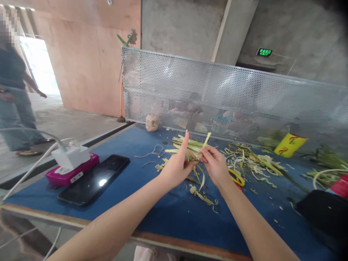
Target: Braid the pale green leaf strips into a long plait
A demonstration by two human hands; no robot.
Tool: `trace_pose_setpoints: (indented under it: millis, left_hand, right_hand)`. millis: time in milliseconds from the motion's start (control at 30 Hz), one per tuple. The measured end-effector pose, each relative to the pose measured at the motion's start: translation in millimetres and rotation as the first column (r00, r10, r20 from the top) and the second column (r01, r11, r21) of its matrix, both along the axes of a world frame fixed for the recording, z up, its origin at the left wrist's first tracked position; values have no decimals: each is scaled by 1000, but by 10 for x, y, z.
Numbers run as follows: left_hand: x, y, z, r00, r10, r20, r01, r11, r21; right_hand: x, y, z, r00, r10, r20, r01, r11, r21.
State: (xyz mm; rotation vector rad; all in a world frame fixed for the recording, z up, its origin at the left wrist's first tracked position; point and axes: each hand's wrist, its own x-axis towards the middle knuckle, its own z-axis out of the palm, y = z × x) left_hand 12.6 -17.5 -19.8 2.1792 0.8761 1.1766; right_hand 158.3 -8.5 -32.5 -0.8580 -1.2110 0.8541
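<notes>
My right hand [214,163] is closed in a pinch on a pale green-yellow leaf strip [206,140] that points up above the fingers. Close beside it on the left, my left hand [178,165] has its index finger stretched upward, while thumb and other fingers are closed at the strip's lower part; the exact grip is partly hidden. Behind the hands lies a bunch of similar cut strips [190,144]. Below them, a braided piece of dried strip [202,195] rests on the blue table [152,210]. A yellow-handled tool [237,177], likely scissors, shows partly behind my right wrist.
A phone [94,179], a magenta power strip [73,172] with a white charger [71,156], and twine [153,151] lie left. Loose leaf scraps [252,161], a yellow roll [290,145] and a black object [323,210] are right. A perforated metal screen [174,87] borders the back. A person [16,94] stands far left.
</notes>
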Motion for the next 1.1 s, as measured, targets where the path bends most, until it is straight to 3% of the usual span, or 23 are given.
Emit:
trace_pose_setpoints:
  millis: [100, 200, 400, 633, 833, 967, 1033, 1100]
  left_hand:
    - [-41, 30, 19, 998, 39, 55, -34, 995, -96]
    - [-71, 51, 49, 992, 65, 107, -48, 986, -157]
    - [-116, 75, 106, 984, -35, 174, 72, 975, -211]
    - [-139, 92, 183, 957, -91, 274, 173, 940, -294]
    - [-152, 111, 185, 942, -91, 322, 209, 911, -356]
    - [-158, 154, 134, 942, -59, 329, 181, 918, -353]
    - [-148, 173, 113, 930, -43, 365, 174, 926, -336]
    - [-131, 179, 110, 900, -1, 435, 180, 911, -370]
  right_hand:
    - [41, 14, -20, 974, 75, 213, -67, 997, -44]
    - [35, -28, -28, 894, 200, 400, -167, 979, -115]
    - [109, -79, 18, 781, 207, 589, -180, 978, -104]
    - [166, -155, 184, 640, 53, 767, -183, 979, 85]
    - [202, -168, 227, 559, 21, 829, -206, 972, 114]
    - [182, -125, 165, 503, -33, 864, -152, 980, 125]
    - [152, -93, 111, 474, -112, 873, -102, 978, 181]
    - [123, -72, 59, 402, -328, 855, -29, 929, 370]
